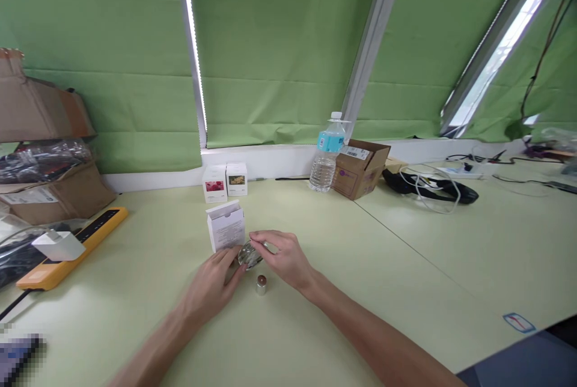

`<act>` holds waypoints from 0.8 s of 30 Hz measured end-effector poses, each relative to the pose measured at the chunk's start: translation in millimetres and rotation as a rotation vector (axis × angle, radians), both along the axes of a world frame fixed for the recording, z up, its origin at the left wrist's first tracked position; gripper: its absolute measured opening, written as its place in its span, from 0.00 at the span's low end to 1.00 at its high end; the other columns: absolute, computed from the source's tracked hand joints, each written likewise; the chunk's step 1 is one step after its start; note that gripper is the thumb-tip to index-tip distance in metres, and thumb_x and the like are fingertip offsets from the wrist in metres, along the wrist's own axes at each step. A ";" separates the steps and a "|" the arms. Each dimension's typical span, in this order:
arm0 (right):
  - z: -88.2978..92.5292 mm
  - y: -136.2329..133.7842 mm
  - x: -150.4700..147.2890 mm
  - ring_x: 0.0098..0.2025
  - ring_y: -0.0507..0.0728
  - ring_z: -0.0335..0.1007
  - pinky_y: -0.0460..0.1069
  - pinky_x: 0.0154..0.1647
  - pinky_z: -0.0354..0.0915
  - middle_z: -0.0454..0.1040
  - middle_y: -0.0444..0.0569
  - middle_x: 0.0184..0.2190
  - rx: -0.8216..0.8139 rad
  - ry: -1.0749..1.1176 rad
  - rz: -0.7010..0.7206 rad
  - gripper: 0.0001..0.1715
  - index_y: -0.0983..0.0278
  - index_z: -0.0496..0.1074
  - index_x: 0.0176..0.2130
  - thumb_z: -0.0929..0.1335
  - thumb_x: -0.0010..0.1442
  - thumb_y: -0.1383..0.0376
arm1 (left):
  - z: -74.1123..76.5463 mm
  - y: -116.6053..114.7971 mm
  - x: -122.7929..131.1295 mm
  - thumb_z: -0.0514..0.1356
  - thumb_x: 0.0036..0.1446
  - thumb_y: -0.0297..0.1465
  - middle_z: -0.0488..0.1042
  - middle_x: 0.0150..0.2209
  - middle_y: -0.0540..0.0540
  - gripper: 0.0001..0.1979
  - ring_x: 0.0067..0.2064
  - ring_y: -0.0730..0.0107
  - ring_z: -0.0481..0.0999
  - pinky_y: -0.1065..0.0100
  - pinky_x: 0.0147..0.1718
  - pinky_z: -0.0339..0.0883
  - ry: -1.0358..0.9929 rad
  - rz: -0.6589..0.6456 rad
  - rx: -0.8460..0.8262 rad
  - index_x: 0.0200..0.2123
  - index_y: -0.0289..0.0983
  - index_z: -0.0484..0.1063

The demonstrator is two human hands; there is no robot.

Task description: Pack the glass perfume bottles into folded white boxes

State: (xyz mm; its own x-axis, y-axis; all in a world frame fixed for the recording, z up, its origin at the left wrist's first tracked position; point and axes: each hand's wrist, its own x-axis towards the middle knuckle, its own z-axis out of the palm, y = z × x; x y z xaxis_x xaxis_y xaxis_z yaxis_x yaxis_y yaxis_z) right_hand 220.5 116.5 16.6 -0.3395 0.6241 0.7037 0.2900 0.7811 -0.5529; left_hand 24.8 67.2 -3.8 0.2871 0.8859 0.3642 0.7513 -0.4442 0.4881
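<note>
A small clear, glassy object (250,255) is between my two hands near the middle of the table. My left hand (215,282) grips its left side between thumb and fingers. The fingertips of my right hand (282,255) are pinched together at its upper right edge; whether they hold a separate small piece is too small to tell. Just below stands a small silvery cylinder with a brown top (261,285). Right behind my left hand is an upright white box (226,228) with its top flap raised.
Two small white boxes (215,184) stand by the wall. Right of them are a water bottle (323,161), an open cardboard box (356,169) and a black object with white cable (430,187). A yellow power strip (72,252) and stacked cartons (58,191) are at left.
</note>
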 end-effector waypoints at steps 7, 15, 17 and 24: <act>-0.7 1.6 -0.3 0.41 0.56 0.80 0.51 0.47 0.75 0.82 0.44 0.40 0.007 0.060 -0.004 0.07 0.58 0.79 0.40 0.69 0.63 0.66 | 0.2 0.1 0.4 0.51 0.67 0.39 0.77 0.46 0.44 0.15 0.45 0.58 0.78 0.59 0.42 0.72 0.020 0.001 -0.015 0.54 0.43 0.66; 1.6 -1.7 -0.9 0.40 0.56 0.80 0.49 0.46 0.75 0.82 0.45 0.40 0.048 0.057 -0.017 0.09 0.59 0.79 0.43 0.68 0.63 0.67 | -0.5 0.4 -1.1 0.50 0.68 0.38 0.76 0.47 0.43 0.15 0.47 0.58 0.77 0.59 0.44 0.71 0.017 -0.016 -0.011 0.54 0.42 0.65; 4.0 -2.5 -1.6 0.38 0.56 0.80 0.49 0.45 0.76 0.82 0.45 0.39 0.024 0.085 -0.029 0.09 0.59 0.79 0.42 0.69 0.63 0.66 | -0.6 0.3 -1.2 0.50 0.68 0.38 0.77 0.46 0.43 0.15 0.47 0.58 0.77 0.59 0.43 0.71 0.022 -0.014 -0.010 0.54 0.42 0.65; 4.4 -2.2 -3.9 0.38 0.57 0.80 0.51 0.44 0.76 0.83 0.45 0.37 -0.084 0.096 -0.058 0.09 0.59 0.80 0.40 0.68 0.63 0.64 | 0.1 -1.4 -0.7 0.51 0.67 0.38 0.77 0.47 0.44 0.15 0.47 0.58 0.78 0.59 0.43 0.72 0.014 0.001 0.005 0.54 0.43 0.65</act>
State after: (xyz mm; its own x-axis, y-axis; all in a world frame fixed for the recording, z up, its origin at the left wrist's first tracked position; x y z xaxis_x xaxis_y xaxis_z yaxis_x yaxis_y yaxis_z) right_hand 216.7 114.2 21.0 -0.2346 0.6991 0.6754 0.2761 0.7141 -0.6433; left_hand 24.1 65.8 -3.7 0.2909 0.8845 0.3647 0.7584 -0.4456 0.4757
